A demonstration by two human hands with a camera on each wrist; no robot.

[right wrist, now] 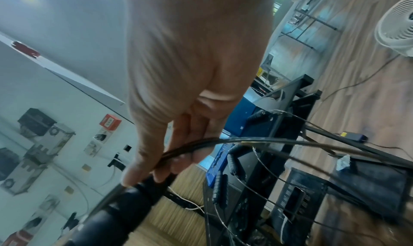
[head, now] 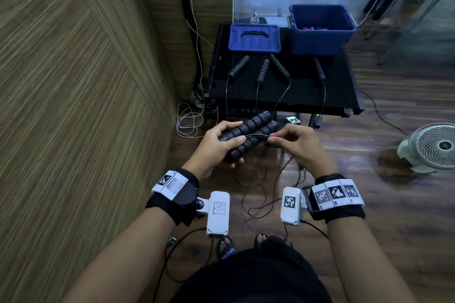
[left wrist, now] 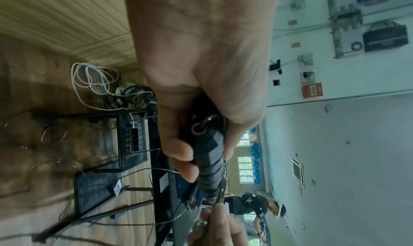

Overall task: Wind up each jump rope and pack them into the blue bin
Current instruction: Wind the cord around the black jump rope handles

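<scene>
Left hand [head: 219,144] grips two black jump-rope handles [head: 248,134] side by side; right hand [head: 296,144] pinches their thin cord [head: 258,136] against them. Far off, the blue bin [head: 320,29] sits on the black table [head: 295,96], contents hard to make out.

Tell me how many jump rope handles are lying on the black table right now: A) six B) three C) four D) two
C: four black handles lie in a row on the black table in front of the blue lid and blue bin; the left hand grips two more.
</scene>
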